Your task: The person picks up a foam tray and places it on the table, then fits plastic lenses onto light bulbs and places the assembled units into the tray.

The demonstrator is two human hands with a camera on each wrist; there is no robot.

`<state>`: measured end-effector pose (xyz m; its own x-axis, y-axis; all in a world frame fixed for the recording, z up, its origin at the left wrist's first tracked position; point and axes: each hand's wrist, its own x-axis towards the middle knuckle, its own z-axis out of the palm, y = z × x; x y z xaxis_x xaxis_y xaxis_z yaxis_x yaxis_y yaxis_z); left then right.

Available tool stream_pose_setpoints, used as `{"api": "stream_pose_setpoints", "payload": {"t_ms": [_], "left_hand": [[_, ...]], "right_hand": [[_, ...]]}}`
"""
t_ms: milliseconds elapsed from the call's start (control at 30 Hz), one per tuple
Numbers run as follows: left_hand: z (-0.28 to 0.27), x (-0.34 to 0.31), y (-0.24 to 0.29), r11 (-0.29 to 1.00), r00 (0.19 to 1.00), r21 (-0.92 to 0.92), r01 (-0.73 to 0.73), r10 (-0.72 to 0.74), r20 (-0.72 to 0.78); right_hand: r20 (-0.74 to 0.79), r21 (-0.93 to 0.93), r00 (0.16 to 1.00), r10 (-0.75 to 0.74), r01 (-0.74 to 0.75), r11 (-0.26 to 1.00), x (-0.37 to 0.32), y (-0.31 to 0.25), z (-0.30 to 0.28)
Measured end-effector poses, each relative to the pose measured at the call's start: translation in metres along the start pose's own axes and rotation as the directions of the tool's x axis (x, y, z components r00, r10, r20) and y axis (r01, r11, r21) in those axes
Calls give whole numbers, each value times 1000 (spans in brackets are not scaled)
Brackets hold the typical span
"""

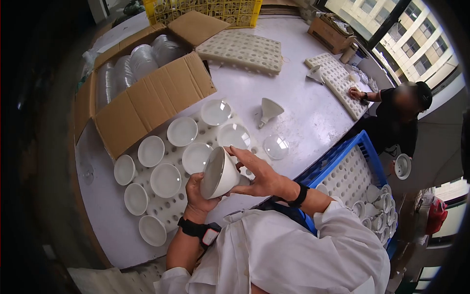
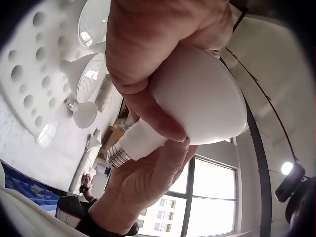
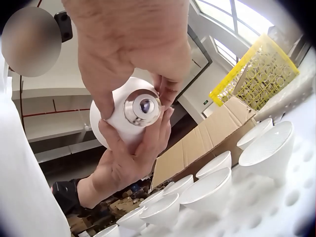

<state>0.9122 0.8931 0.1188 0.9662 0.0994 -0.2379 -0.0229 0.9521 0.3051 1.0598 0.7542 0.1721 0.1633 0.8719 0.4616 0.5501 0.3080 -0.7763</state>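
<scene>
Both hands hold a white reflector light bulb (image 1: 223,171) above the table, its wide face tilted toward the left. My left hand (image 1: 199,196) grips the wide cone from the lower left. Thumb and fingers of my right hand (image 1: 262,174) hold it from the other side, at the rim and neck. A metal screw base (image 2: 117,155) sticks out of the narrow end in the left wrist view. Beside the hands, several similar bulbs (image 1: 165,180) stand face up in a white foam tray (image 1: 171,206) with holes. Another bulb (image 1: 270,110) lies beyond, near a clear dome cover (image 1: 276,147).
An open cardboard box (image 1: 154,98) of stacked clear covers stands at the left. Behind are a foam tray (image 1: 240,49) and a yellow crate (image 1: 254,12). A blue crate (image 1: 369,147) with bulbs sits at the right, near another person (image 1: 399,117) holding a bulb.
</scene>
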Motion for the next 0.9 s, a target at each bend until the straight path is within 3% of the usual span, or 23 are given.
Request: {"api": "stream_pose_setpoints", "payload": {"t_ms": [67,167,267,400,467,533,600,633,667,700,733,800,900], "left_hand": [[-3,2,-4,997,997,-75,1,-6,-71],[-6,3,-8,989,998,-146,4,-14,-64],[-4,2,-10,996,999,-86,-34,31,-39],[-7,2,-11,996,989,30,-84,87,-122],[6,3,-11,888,963,393,-240,268,-18],[12,6,-13,824,949,493,-280,314,13],[23,5,-11,461,855,767,-446,473,213],[27,2,-10,465,859,767,-441,467,211],[31,-1,-8,376,842,802,-464,469,267],[33,-3,-7,283,824,827,-485,465,324],[35,-3,-7,289,828,827,-481,459,321],[37,-6,-8,177,810,857,-484,461,363],[40,-4,-8,185,803,847,-498,467,370]], "right_hand": [[-30,15,998,63,-63,998,-3,-2,-1],[-19,-85,996,82,-83,993,-7,2,-2],[-22,-104,996,85,-87,991,-13,2,-4],[-36,117,973,229,-223,968,-13,-11,-15],[-62,211,947,315,-296,932,-15,-12,-13],[-67,285,911,406,-373,883,-16,-13,-8],[-76,376,910,409,-354,856,-20,-12,-5],[-76,462,911,406,-328,824,-22,-12,-4],[-79,464,908,413,-333,821,-23,-12,-2],[-126,399,938,323,-250,882,-25,-12,-1],[-165,328,959,229,-166,930,-27,-12,0],[-188,305,960,205,-142,942,-33,-13,3],[-236,262,952,194,-130,956,-34,-14,4]]}}
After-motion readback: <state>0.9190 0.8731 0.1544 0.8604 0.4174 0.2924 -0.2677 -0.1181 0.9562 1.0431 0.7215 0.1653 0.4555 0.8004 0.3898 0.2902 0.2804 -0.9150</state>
